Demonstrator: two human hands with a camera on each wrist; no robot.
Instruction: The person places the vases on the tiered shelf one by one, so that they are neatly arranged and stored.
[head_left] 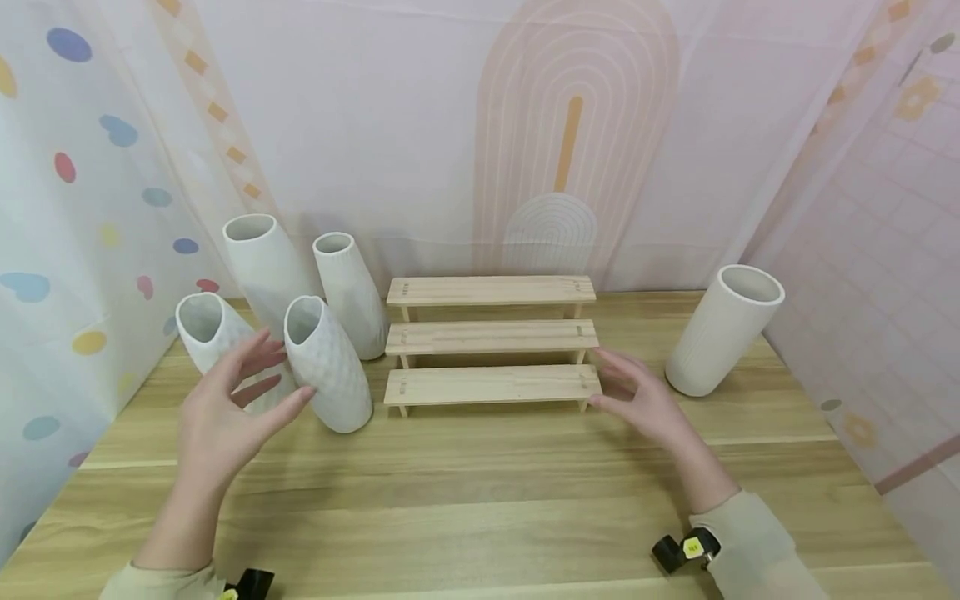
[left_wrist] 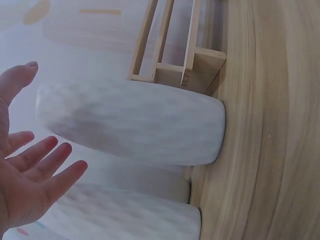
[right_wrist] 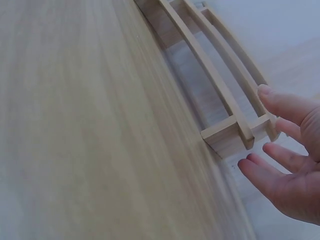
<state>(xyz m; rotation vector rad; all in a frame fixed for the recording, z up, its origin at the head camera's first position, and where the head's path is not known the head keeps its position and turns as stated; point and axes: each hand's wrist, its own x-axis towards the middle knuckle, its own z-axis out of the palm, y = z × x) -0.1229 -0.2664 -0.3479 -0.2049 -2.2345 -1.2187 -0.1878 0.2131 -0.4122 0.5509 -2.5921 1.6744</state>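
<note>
Just to the right of the left hand [head_left: 225, 417], a dimpled white vase [head_left: 333, 371] is standing upright on the wood-grained bench [head_left: 450, 500], between that hand and a three-step wooden stand [head_left: 491, 385]. The vase's long axis is running straight up from the bench, its mouth facing the ceiling, and the left fingers [left_wrist: 62, 181] are hovering beside its upper part. They are spreading well apart, thumb held away, forming a wide curve toward the vase and gripping nothing.

The stand's long axis is running left to right between the two hands. At its right end, the right hand [head_left: 652, 404] is waiting, its fingers parted and lightly bent, also gripping nothing. So the left hand is lying nearer the dimpled vase, and the right hand nearer the stand. Whether any fingertip is actually brushing vase or wood is hard to tell from these angles.

Behind the left hand, a second dimpled vase [head_left: 234, 333], a tall vase [head_left: 270, 267] and a narrow vase [head_left: 348, 292] are clustering; a ribbed vase [head_left: 720, 337] is standing alone beyond the right hand.
</note>
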